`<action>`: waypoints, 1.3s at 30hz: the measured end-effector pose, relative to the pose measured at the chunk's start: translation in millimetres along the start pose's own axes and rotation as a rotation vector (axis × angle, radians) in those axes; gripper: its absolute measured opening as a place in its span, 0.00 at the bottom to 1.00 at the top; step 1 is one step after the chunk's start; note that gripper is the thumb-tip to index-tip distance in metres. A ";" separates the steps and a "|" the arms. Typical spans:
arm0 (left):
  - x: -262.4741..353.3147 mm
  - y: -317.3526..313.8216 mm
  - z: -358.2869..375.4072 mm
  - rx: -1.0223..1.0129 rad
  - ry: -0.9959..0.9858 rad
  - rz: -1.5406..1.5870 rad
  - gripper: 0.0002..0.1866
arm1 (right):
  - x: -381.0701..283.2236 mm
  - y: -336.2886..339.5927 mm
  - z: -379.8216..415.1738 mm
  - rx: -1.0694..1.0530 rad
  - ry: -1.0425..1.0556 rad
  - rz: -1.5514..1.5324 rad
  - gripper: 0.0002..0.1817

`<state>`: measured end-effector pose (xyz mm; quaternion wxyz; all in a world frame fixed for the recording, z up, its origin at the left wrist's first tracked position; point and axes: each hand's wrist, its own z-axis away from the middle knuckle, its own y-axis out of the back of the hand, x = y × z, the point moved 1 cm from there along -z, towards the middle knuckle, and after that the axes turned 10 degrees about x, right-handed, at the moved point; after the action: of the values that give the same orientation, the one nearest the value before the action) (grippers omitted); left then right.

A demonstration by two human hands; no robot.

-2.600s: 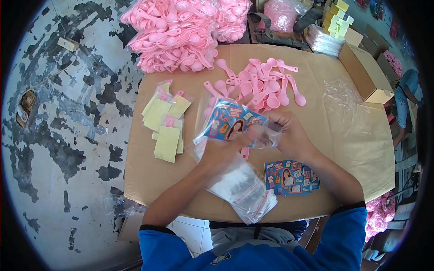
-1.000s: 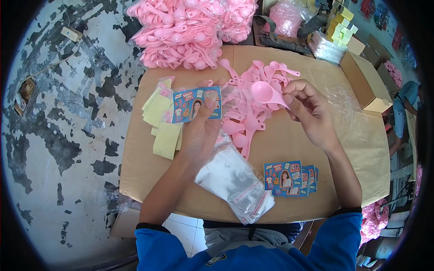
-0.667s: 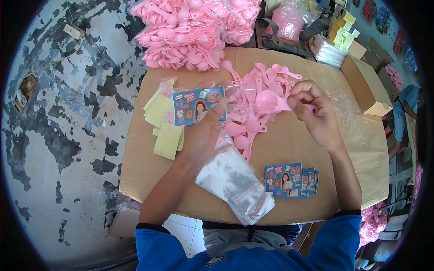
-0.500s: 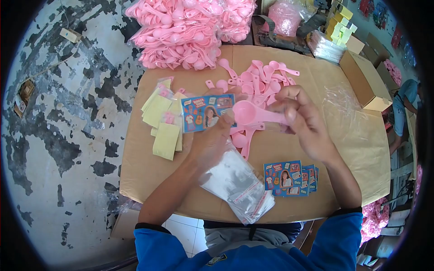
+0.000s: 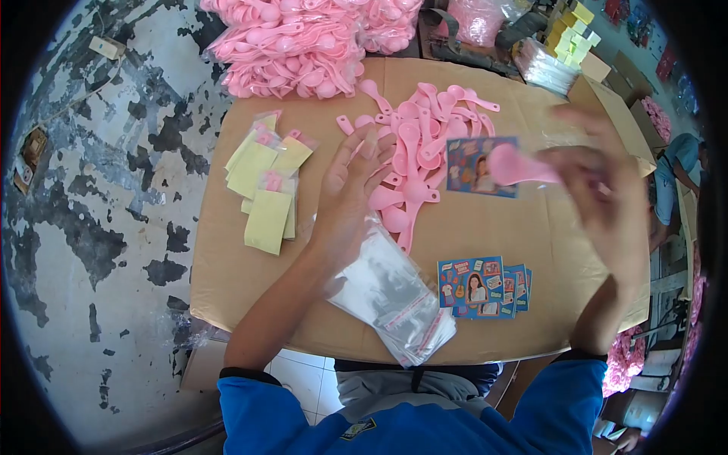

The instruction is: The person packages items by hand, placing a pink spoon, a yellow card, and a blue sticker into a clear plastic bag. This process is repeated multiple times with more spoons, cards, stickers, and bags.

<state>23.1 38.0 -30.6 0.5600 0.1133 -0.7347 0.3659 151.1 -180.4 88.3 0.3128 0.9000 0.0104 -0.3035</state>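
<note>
My right hand (image 5: 599,182), blurred by motion, holds a pink measuring spoon (image 5: 516,164) with a blue printed card (image 5: 464,168) beside it, seemingly in a clear bag. My left hand (image 5: 353,178) is raised with its fingers apart, left of the heap of pink spoons (image 5: 417,129). Clear plastic bags (image 5: 387,288) lie below it, partly under my left wrist. A stack of blue cards (image 5: 472,288) rests near the table's front edge. Packets with yellow cards (image 5: 265,216) lie at the left.
Big bags of pink spoons (image 5: 292,53) stand at the back of the brown-covered table (image 5: 531,303). At the back right are a cardboard box (image 5: 614,121), yellow packs (image 5: 570,42) and a wrapped white stack (image 5: 546,68). Another person (image 5: 675,174) is at the far right.
My left hand has let go of the card and opened. My right hand has carried the spoon and card to the right. The view has shifted slightly.
</note>
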 end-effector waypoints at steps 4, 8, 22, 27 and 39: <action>-10.6 -4.5 0.6 -0.080 -0.142 -0.264 0.40 | -6.1 -15.4 -7.7 -0.055 0.014 0.113 0.18; -3.9 -20.4 22.0 -0.288 -0.545 -0.806 0.41 | -17.6 -32.4 -0.2 -0.058 0.038 -0.058 0.18; 26.4 -17.8 30.8 -0.591 0.224 -0.299 0.19 | 7.4 -72.1 0.2 -0.251 -0.206 -0.604 0.27; 30.6 -20.5 27.6 -0.281 0.084 -0.252 0.18 | 9.7 -79.6 2.4 -0.026 0.138 -0.281 0.19; 20.6 -13.2 37.6 -0.215 -0.025 -0.517 0.20 | 15.4 -94.5 9.8 0.137 0.592 0.139 0.11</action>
<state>-4.2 8.7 -10.4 0.6343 0.2415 -0.7229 0.1296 138.7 -112.7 21.0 0.2550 0.9667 0.0193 -0.0063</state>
